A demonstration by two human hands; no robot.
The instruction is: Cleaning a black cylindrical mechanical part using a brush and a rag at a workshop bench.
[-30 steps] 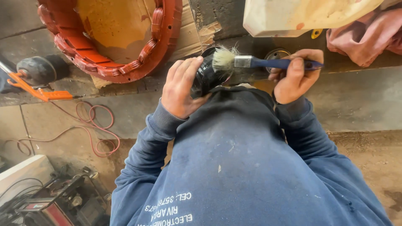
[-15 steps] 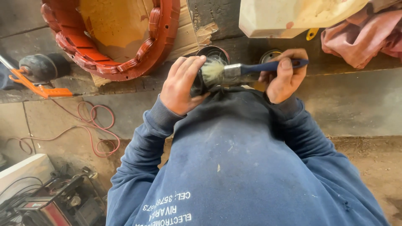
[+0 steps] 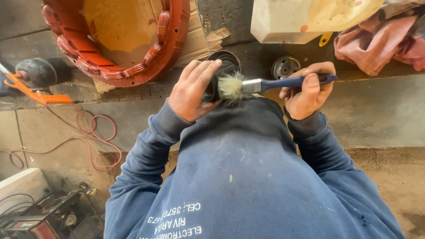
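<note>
My left hand (image 3: 191, 90) grips a dark round metal part (image 3: 221, 74), held close to my chest above my blue sweatshirt. My right hand (image 3: 308, 90) holds a paintbrush (image 3: 261, 84) by its blue handle. The brush has a silver ferrule and pale bristles, and the bristles touch the side of the dark part. Most of the part is hidden behind my left fingers.
A large red wound stator ring (image 3: 124, 40) lies on cardboard at the upper left. A pale plastic container (image 3: 305, 20), a pink rag (image 3: 380, 42) and a small round metal piece (image 3: 285, 66) sit on the bench. Red cable (image 3: 95, 141) coils on the floor.
The brush has swept down and left across the dark part, and my right hand moved with it. My left hand turned slightly, showing more of the part's rim.
</note>
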